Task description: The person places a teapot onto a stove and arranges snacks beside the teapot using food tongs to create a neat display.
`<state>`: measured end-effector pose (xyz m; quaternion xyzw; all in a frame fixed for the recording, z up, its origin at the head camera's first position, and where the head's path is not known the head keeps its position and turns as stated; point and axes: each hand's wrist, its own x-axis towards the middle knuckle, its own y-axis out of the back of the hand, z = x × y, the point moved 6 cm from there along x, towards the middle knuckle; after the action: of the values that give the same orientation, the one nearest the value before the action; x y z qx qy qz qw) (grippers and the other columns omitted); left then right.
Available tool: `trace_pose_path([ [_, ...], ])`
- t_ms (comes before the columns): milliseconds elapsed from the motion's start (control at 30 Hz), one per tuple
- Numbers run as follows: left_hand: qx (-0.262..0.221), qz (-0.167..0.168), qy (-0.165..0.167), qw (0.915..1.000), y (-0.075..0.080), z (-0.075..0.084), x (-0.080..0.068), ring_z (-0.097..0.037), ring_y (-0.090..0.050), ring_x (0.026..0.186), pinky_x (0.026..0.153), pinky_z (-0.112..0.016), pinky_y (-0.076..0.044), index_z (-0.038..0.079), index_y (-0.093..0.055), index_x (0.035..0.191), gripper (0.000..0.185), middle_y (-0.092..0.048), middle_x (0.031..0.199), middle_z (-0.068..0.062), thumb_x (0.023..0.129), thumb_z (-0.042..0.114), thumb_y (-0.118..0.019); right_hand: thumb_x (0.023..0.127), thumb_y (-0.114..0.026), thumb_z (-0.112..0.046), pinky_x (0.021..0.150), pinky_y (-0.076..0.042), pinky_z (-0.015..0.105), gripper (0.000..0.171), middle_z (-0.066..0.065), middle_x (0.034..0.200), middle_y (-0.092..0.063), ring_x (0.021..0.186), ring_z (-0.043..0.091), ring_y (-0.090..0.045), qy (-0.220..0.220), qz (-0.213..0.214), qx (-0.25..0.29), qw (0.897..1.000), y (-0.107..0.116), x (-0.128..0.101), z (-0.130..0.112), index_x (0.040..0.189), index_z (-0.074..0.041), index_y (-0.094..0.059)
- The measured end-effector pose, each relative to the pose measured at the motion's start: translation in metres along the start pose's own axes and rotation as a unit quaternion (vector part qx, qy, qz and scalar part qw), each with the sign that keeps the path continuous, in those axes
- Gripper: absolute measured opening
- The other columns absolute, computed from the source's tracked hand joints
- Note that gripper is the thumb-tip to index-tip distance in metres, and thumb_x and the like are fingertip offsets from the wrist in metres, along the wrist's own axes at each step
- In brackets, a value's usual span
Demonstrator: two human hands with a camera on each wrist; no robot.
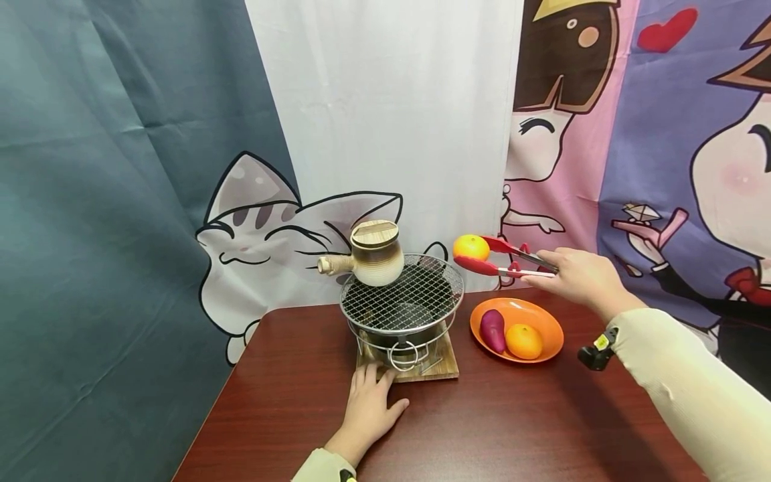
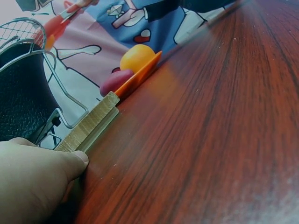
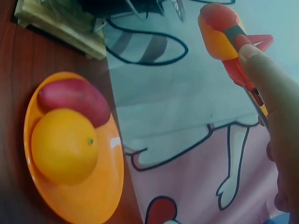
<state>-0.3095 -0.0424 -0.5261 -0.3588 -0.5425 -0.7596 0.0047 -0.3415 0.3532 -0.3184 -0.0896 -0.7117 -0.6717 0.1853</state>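
My right hand grips red tongs that clamp an orange in the air beside the right rim of a round wire grill. In the right wrist view the tongs hold the orange above the plate. My left hand lies flat on the table, fingers touching the wooden base under the stove; its thumb meets the board's edge. A ceramic pot with a wooden lid sits on the grill's back left.
An orange plate right of the stove holds a purple sweet potato and a second orange. The dark wooden table stands against hanging cartoon cloths. Its left edge runs close to the stove.
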Motion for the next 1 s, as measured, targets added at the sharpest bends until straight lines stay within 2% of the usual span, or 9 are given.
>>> trace_pose_path([
  [233,0.008,0.016,-0.008,0.9998,0.002,0.001,0.0,-0.035,-0.044,0.12,0.105,-0.052,-0.036,0.018,-0.068,0.12,0.054,-0.053,0.123,-0.012,0.075,0.045,-0.081,0.083,-0.056,-0.078,0.084,-0.052,0.063,0.085,0.019,0.127,-0.066,0.112,0.04,-0.063,0.015,0.017,0.007,1.0,0.004,0.008,-0.018,0.137,-0.013,-0.063],
  [367,0.005,0.002,0.0,1.0,0.001,0.001,0.0,-0.035,-0.044,0.122,0.107,-0.053,-0.035,0.019,-0.068,0.121,0.054,-0.052,0.124,-0.011,0.076,0.046,-0.08,0.083,-0.059,-0.076,0.078,-0.053,0.06,0.082,0.015,0.122,-0.068,0.108,0.038,-0.065,0.028,0.025,0.006,0.999,0.006,0.011,-0.028,0.136,-0.013,-0.064],
  [600,0.002,-0.021,0.012,0.9997,-0.002,-0.001,0.0,-0.034,-0.042,0.125,0.11,-0.051,-0.032,0.02,-0.067,0.124,0.055,-0.051,0.127,-0.01,0.078,0.048,-0.078,0.083,-0.057,-0.078,0.073,-0.056,0.054,0.087,0.013,0.113,-0.069,0.096,0.035,-0.066,0.038,0.005,0.009,0.999,0.004,0.017,-0.046,0.138,-0.011,-0.062],
  [767,0.005,-0.017,0.009,0.9998,-0.002,-0.002,-0.001,-0.034,-0.042,0.124,0.11,-0.051,-0.033,0.021,-0.067,0.124,0.055,-0.051,0.127,-0.01,0.078,0.048,-0.078,0.081,-0.052,-0.083,0.07,-0.055,0.054,0.09,0.014,0.124,-0.068,0.102,0.037,-0.066,0.039,-0.006,0.001,0.999,-0.001,0.023,-0.056,0.141,-0.016,-0.061],
  [1000,0.009,0.004,-0.002,0.9999,0.001,-0.001,-0.001,-0.035,-0.044,0.121,0.106,-0.053,-0.035,0.019,-0.067,0.122,0.055,-0.051,0.124,-0.011,0.077,0.047,-0.08,0.082,-0.052,-0.082,0.081,-0.054,0.06,0.087,0.017,0.131,-0.065,0.113,0.037,-0.064,0.057,-0.007,0.004,0.998,-0.008,0.028,-0.068,0.14,-0.017,-0.062],
])
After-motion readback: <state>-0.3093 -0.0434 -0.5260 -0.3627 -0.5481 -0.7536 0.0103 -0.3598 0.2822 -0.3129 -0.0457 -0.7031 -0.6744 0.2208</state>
